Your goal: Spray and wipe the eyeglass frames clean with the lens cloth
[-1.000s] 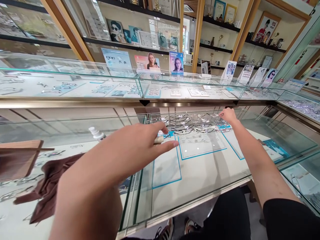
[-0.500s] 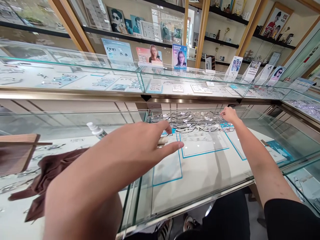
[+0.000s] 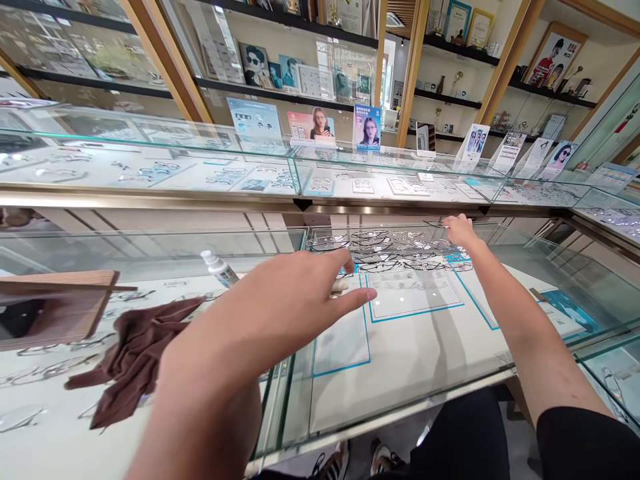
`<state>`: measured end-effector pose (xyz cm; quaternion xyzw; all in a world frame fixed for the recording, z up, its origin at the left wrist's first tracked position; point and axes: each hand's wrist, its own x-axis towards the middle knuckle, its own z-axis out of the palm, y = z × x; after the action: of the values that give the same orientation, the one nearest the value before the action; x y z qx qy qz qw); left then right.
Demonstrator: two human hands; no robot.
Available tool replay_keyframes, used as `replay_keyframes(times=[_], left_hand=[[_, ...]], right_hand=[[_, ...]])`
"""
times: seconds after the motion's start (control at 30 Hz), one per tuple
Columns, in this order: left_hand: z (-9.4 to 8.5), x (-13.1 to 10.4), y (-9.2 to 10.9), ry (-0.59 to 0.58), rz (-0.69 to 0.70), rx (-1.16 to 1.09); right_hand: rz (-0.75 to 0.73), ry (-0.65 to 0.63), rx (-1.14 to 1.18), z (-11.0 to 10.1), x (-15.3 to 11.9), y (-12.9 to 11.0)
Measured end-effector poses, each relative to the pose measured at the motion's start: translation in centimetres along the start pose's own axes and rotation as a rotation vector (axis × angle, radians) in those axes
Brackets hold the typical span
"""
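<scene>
My right hand [image 3: 461,231] reaches over the far part of the glass display case. Its fingers are pinched on a thin dark pair of eyeglasses [image 3: 434,223], mostly hidden by the hand and small in view. Just below it lie rows of eyeglasses [image 3: 385,257]. Closer to the camera, my left hand [image 3: 305,287] hovers palm down above the case, thumb and index finger apart. Its other fingers are largely hidden. A small cream-coloured object [image 3: 340,286] shows behind the gap between thumb and index finger; I cannot tell whether it touches the hand.
To the left are a brown cloth [image 3: 137,347], a white-capped spray bottle [image 3: 220,268] and a wooden tray [image 3: 103,303]. Blue-edged sheets [image 3: 343,347] lie inside the glass case [image 3: 400,393]. Behind it runs another glass counter [image 3: 200,193] with standing cards [image 3: 367,128].
The camera view has turned slightly, shifting the scene right and down. My right hand has risen a little from the rows with the eyeglasses. My left hand keeps much the same pose.
</scene>
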<state>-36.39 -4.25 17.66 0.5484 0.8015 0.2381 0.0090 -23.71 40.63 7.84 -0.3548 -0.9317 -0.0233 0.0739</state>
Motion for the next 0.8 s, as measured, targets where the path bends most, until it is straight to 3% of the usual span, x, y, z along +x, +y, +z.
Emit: replay_keyframes(times=[0.1,0.27,0.33,0.43,0.53,0.57,0.67,0.8], left_hand=[[-0.5,0.4,1.1,-0.09,-0.019,0.019],[-0.6,2.8,1.5,-0.402,-0.041,0.008],[0.9,4.1,0.4,-0.488,-0.085,-0.085],[4.8,5.7,-1.9,-0.617,-0.224,-0.407],[9.4,5.9,-3.9,-0.562,-0.425,-1.206],[10.7,5.8,-4.4,-0.542,-0.452,-1.319],[13.1,5.2,-4.9,-0.517,-0.493,-1.5],[13.8,5.0,-4.7,-0.493,-0.499,-1.632]], right_hand=[[-0.088,0.068,0.059,-1.4,-1.2,-1.8],[-0.357,0.206,0.342,-2.9,-5.5,-7.6],[-0.438,0.212,0.432,-3.1,-7.7,-10.2],[-0.518,0.206,0.525,-2.7,-10.8,-13.6],[-0.571,0.224,0.579,-1.8,-12.9,-16.2],[-0.586,0.235,0.584,-1.4,-13.3,-16.8],[-0.632,0.267,0.568,0.0,-14.3,-17.9],[-0.702,0.31,0.521,1.3,-15.0,-18.0]])
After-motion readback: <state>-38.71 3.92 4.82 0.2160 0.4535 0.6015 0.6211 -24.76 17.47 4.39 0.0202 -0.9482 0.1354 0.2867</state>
